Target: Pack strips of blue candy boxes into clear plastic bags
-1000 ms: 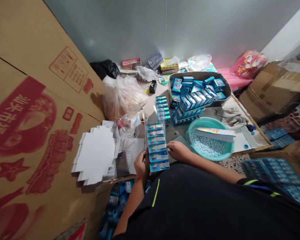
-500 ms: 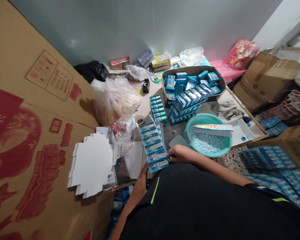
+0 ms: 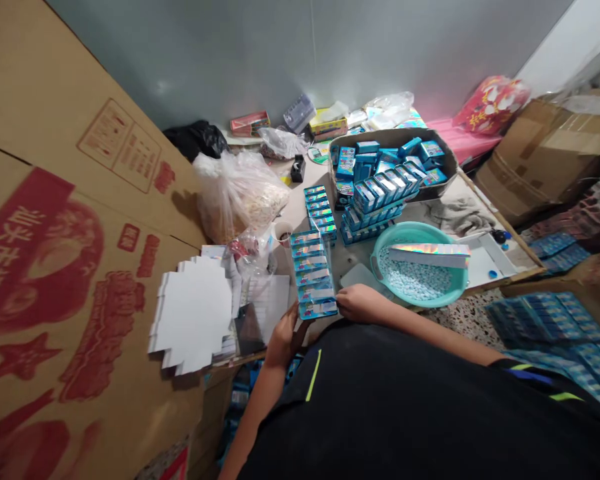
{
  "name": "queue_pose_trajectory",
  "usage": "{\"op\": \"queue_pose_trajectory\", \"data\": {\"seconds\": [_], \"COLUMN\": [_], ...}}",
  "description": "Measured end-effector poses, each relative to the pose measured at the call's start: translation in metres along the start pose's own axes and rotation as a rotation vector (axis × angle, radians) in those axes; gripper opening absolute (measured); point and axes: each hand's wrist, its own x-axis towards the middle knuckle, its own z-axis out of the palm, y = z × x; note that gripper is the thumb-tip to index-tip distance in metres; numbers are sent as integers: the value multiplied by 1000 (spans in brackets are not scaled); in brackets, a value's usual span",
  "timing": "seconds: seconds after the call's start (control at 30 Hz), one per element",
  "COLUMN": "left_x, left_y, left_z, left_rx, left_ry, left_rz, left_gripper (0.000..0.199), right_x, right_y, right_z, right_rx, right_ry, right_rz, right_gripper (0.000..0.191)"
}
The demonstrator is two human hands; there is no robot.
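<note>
Just below the middle of the frame, a row of small blue boxes (image 3: 313, 273) lies inside a clear sleeve, running from the table edge up toward the centre. The right hand (image 3: 363, 303) rests against the near right corner of the row, fingers curled and closed on the sleeve's edge. The left hand (image 3: 283, 340) sits at the near left corner, thumb up against the bottom box; whether its fingers pinch the sleeve or only steady it I cannot tell.

Compared with half a second ago, the left hand has come back up from under the table edge to the row, and the row sits a little straighter and closer to the body. With both hands on the near end again, the row looks like it is being squared up or its sleeve closed.

To the right of the row stands a teal basin (image 3: 420, 235) full of small pale tablets, with a shiny rainbow-foil strip (image 3: 430, 254) laid across its rim. Above it, a brown tray (image 3: 450, 167) holds more blue boxes, loose and in rows. Left of the row lie white die-cut card blanks (image 3: 193, 313) and a clear bag (image 3: 237, 193) of pale pieces.

The print on the blue boxes is too small to read. A big brown carton (image 3: 55, 200) at the left edge carries red Chinese characters and a red star; I cannot read them surely.
</note>
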Motion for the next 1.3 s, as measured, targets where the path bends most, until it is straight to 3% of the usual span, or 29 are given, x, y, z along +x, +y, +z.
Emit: {"op": "queue_pose_trajectory", "data": {"seconds": [0.23, 0.33, 0.4, 0.5, 0.57, 0.63, 0.73, 0.77, 0.83, 0.9, 1.0, 1.1, 1.17, 1.23, 1.3], "left_x": [-4, 2, 5, 4, 0, -3, 1, 5, 15, 27, 40, 48, 48, 45, 42], "left_y": [-18, -10, -5, -1, 0, 4, 21, 29, 47, 63, 79, 85, 86, 85, 84], "left_z": [-1, -4, -7, -13, -15, -14, -12, -13, -17, -26, -44, -56, -58, -55, -52], "left_rx": [69, 15, -10, 58, 176, 349, 563, 589, 591, 528, 381, 389, 445, 489, 518], "left_ry": [51, 110, 93, -41, -87, -2, 275, 327, 308, 196, 58, -99, -160, -144, -109], "left_rz": [-47, -81, -95, -54, -6, 77, 284, 371, 504, 550, 517, 485, 493, 508, 495], "left_gripper": [42, 73, 83, 56, 47, 55, 72, 73, 60, 42, 35, 30, 32, 38, 42], "right_x": [-2, 0, 7, 26, 42, 56, 68, 69, 68, 63, 53, 42, 33, 20, 8], "right_y": [-8, 2, 14, 37, 52, 64, 72, 72, 67, 60, 53, 51, 48, 42, 35], "right_z": [-4, 1, 10, 22, 26, 27, 30, 32, 39, 45, 49, 45, 42, 38, 33], "right_rx": [-55, 22, 267, 792, 950, 960, 975, 990, 1034, 1100, 1165, 1155, 1117, 1019, 863], "right_ry": [-44, -10, 26, 117, 235, 335, 365, 363, 330, 268, 220, 265, 365, 529, 645], "right_rz": [-65, -49, -6, 153, 309, 439, 537, 554, 574, 564, 528, 519, 485, 323, 53], "right_gripper": [22, 25, 39, 59, 61, 53, 40, 39, 39, 39, 36, 32, 33, 31, 27]}}
